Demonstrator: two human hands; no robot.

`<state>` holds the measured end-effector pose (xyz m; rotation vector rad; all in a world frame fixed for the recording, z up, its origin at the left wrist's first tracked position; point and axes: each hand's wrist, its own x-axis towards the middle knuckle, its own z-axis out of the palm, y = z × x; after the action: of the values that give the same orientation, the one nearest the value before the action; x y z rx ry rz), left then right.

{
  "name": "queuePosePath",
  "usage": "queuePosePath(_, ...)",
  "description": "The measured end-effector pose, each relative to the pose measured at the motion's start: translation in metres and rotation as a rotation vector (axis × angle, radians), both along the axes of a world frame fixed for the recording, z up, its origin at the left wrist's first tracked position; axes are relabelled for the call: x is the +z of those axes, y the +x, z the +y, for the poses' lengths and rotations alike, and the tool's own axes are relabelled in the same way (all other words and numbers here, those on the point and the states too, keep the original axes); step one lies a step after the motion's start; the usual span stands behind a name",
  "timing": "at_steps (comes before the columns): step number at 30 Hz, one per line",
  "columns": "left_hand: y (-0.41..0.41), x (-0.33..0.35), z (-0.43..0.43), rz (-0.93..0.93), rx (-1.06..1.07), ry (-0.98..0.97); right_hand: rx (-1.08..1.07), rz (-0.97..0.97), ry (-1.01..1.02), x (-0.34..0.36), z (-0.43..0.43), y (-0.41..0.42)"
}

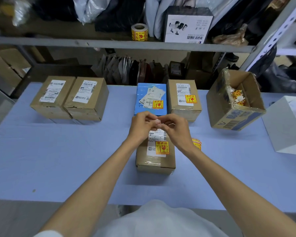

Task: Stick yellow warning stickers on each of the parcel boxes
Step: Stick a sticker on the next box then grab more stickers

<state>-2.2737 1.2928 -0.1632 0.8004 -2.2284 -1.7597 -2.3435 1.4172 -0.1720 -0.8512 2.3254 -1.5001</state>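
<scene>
Left hand [142, 124] and right hand [173, 127] meet, pinching a white scrap [157, 121], likely backing. Ball it tight; drop into carton [236, 117] at 2 o'clock.

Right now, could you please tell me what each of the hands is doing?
Left hand: fingers curled, pinching a small white scrap.
Right hand: pinching the same scrap from the other side.

Pale blue surface [58, 159]. Far row, left to right: left brown box [52, 97] and second brown box [86, 98] side by side, blue box [150, 100], stickered brown box [184, 98], tilted open carton [234, 103]. Nearer: centre brown box [155, 159], loose yellow stickers [196, 143] just beside it, white box [287, 127] at right.
</scene>
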Motion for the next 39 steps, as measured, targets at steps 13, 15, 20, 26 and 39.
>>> queuePosePath(13,-0.003,0.010,0.004,0.125,-0.012,0.422,-0.101,0.062,-0.026,0.013,0.006,-0.009)
queuePosePath(15,-0.004,0.009,0.004,0.131,-0.012,0.379,-0.116,0.045,-0.048,0.014,0.007,-0.008)
queuePosePath(20,0.000,0.006,0.002,0.124,-0.002,0.342,-0.058,0.004,-0.052,0.012,0.011,0.001)
queuePosePath(26,-0.002,0.005,0.000,0.066,0.007,0.409,-0.005,0.058,-0.020,0.019,0.012,-0.003)
queuePosePath(39,-0.021,0.010,0.006,0.055,-0.037,0.407,-0.133,0.298,0.038,0.016,0.005,-0.008)
